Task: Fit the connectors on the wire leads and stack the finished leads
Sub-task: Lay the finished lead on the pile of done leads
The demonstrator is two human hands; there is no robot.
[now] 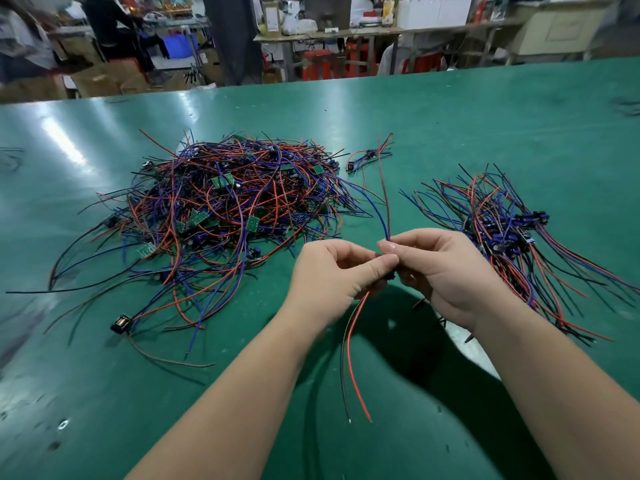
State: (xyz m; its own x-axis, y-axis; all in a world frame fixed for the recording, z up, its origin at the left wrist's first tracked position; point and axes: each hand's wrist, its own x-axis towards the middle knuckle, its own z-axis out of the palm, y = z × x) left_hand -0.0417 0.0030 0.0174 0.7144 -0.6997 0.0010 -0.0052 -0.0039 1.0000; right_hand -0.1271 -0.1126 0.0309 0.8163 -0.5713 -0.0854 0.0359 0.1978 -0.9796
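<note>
Wire leads (221, 209) litter a green table (485, 109) before cluttered benches (346, 31).

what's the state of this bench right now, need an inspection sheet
surface: green table, glossy, scuffed
job's things: tangled pile of leads on the left; stack of leads on the right; one lead in hand, with a small blue connector at the fingers
clutter: stray lead between pile and stack; black part lying at the pile's near edge
grippers: left hand and right hand both pinch the lead above the table
cables: nothing seen apart from the leads' own red, blue and black wires
surroundings: benches, boxes and red stools behind the table; a person at far left
</note>
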